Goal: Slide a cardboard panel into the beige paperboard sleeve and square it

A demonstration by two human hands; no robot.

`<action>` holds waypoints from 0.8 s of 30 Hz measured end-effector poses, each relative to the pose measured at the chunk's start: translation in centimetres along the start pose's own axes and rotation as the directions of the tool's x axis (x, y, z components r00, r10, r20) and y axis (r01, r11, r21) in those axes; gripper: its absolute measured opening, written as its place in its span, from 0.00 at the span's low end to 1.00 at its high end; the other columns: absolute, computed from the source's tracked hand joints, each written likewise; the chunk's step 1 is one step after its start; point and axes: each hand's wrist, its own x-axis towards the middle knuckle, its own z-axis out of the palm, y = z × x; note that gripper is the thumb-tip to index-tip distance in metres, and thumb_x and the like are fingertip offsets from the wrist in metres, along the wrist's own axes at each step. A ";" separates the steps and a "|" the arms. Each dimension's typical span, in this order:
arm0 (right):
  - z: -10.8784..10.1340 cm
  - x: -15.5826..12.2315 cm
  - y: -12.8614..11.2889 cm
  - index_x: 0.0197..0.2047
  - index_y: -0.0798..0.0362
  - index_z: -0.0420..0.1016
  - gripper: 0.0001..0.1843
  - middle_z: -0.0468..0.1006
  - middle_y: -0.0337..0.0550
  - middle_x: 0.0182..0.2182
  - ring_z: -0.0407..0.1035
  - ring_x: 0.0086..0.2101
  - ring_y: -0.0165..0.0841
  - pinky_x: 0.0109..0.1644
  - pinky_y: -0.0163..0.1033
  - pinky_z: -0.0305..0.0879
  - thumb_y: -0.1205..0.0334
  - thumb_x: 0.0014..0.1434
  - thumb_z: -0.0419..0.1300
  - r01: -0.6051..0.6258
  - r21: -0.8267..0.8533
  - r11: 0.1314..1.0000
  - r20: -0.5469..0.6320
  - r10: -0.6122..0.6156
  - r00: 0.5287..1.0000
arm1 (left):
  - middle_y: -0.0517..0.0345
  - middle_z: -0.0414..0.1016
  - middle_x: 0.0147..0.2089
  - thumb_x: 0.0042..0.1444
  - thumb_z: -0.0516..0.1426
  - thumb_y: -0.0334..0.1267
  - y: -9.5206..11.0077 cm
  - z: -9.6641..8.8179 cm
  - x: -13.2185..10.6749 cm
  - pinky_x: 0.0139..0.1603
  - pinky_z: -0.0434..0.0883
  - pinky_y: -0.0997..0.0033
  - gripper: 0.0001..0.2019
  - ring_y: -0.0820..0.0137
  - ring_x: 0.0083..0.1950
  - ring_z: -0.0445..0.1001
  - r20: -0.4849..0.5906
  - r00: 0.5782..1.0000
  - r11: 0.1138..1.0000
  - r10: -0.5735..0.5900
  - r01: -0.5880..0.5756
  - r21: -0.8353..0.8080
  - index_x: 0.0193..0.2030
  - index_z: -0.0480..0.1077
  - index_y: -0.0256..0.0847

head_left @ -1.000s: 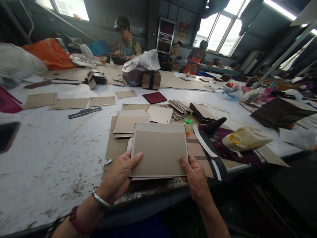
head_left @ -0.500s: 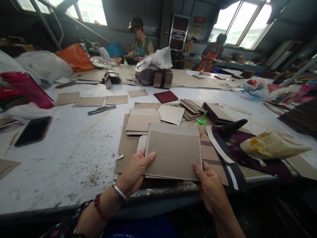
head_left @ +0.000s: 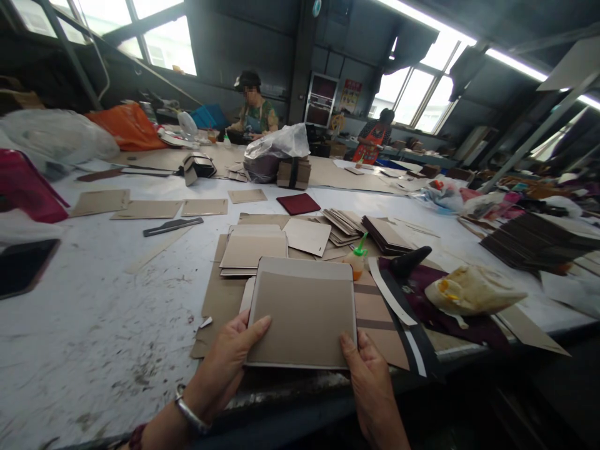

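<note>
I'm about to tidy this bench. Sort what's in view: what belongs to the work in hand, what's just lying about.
Likely in the work:
beige panel, held by left hand and right hand
beige panel stack just beyond it
green-nozzled bottle, nearby

Probably just lying about:
phone, far left
orange bag, back left

On the wrist of my left hand [head_left: 225,359] I wear a silver bangle [head_left: 189,411], a smooth, rounded metal band whose polished face catches pale light along its curve. Farther up the same forearm sits a dark red bracelet [head_left: 137,436], cut off at the lower edge of my view, so I cannot make out its full shape. The stretch between these two pieces is bare. My right hand [head_left: 372,378] is bare too, and so are its wrist and what I see of the forearm. Both my thumbs are broad with rounded tips; the nails are too small to describe.
</note>
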 end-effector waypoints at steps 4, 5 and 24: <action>0.4 -0.2 0.4 0.44 0.54 0.67 0.25 0.75 0.45 0.40 0.67 0.42 0.40 0.50 0.44 0.61 0.45 0.48 0.60 -0.021 -0.018 1.000 -0.084 0.019 0.996 | 0.45 0.74 0.43 0.51 0.58 0.35 -0.1 -0.1 0.0 0.44 0.71 0.64 0.20 0.61 0.41 0.74 0.012 0.999 0.999 0.044 -0.044 -0.017 0.51 0.63 0.32; 0.5 -0.2 0.4 0.44 0.53 0.67 0.26 0.75 0.44 0.39 0.68 0.42 0.40 0.49 0.43 0.62 0.45 0.47 0.60 -0.019 -0.025 1.000 -0.118 0.016 0.993 | 0.44 0.74 0.43 0.51 0.58 0.36 -0.1 -0.1 -0.1 0.44 0.71 0.63 0.20 0.61 0.40 0.74 0.015 0.998 0.998 0.056 -0.055 -0.023 0.51 0.63 0.31; 1.1 -1.2 -0.6 0.49 0.54 0.64 0.24 0.74 0.44 0.41 0.68 0.43 0.38 0.49 0.43 0.63 0.52 0.51 0.60 -0.063 0.118 0.991 0.043 0.058 0.997 | 0.46 0.74 0.43 0.49 0.60 0.35 -0.4 -1.0 -0.5 0.41 0.72 0.67 0.22 0.63 0.38 0.75 -0.039 0.999 1.000 0.004 -0.004 -0.002 0.51 0.63 0.34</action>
